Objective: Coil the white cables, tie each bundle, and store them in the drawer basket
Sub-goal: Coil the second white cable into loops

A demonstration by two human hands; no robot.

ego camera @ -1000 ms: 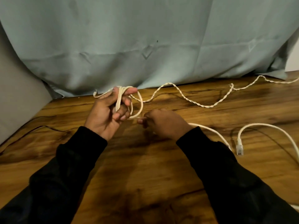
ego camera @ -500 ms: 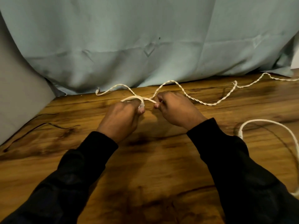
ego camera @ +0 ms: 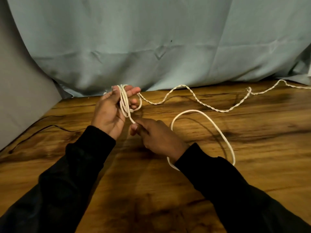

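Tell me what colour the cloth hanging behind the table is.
Pale blue-grey, plain and creased: the cloth shows in the head view, the only one.

The left hand (ego camera: 110, 113) is raised above the far left part of the counter (ego camera: 252, 165), with several loops of cable (ego camera: 124, 102) wound around its fingers. Just right of it and nearer the person, the right hand (ego camera: 156, 137) pinches the strand that runs down from those loops. From under the right wrist the same cable swings out to the right in a wide loop (ego camera: 210, 121) on the counter. Behind that loop, a twisted cord (ego camera: 198, 100) snakes along the counter's far edge, from the left hand off to the right. A draped cloth (ego camera: 159, 39) hangs behind the counter. A thin wire (ego camera: 42, 129) lies at the left edge.
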